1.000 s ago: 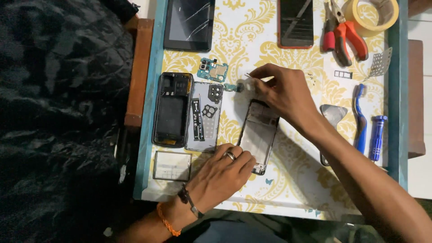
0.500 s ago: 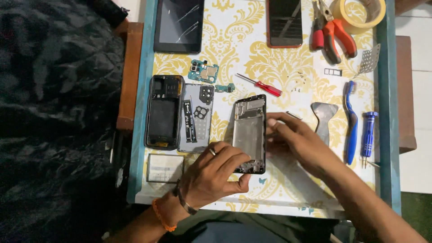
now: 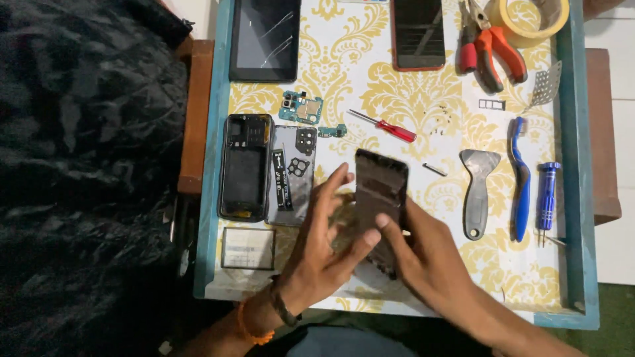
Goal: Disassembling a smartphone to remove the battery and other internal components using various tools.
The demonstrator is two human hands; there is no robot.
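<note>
Gripped phone frame [image 3: 378,198] in both hands, left hand [image 3: 324,248] and right hand [image 3: 423,254] closed on it, above tabletop [image 3: 397,86], near red screwdriver [image 3: 385,125].

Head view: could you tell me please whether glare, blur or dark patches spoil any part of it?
Head view: the left hand and the phone frame it holds with the right hand are motion-blurred; glare streaks cross the tablet; the far left is dark; the screwdriver lies sharp.

Both hands raised, close together.
Left hand [image 3: 324,248] open-fingered, thumb extended; right hand [image 3: 417,254] curled in a grip, forearms angled inward.
</note>
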